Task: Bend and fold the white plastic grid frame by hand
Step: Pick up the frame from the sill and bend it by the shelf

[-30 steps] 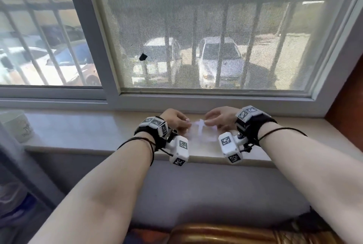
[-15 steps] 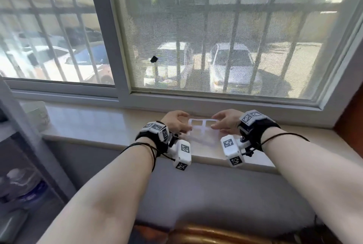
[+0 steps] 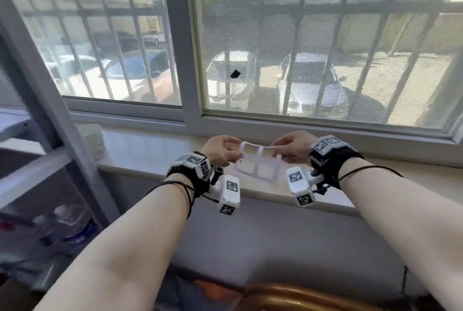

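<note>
White plastic grid frame (image 3: 256, 162) hangs just above the pale stone windowsill (image 3: 155, 158), pinched at its sides by the left hand (image 3: 220, 150) and right hand (image 3: 292, 146). Bend along the central rib, pressing evenly.

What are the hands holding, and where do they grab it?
The white grid frame: the left hand pinches its left edge, the right hand its right edge.

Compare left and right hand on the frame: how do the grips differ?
Left hand grips the frame at its left edge; right hand pinches its right side. Left hand sits a little lower in the picture than the right. Both are closed on the frame, holding it above the sill.
</note>
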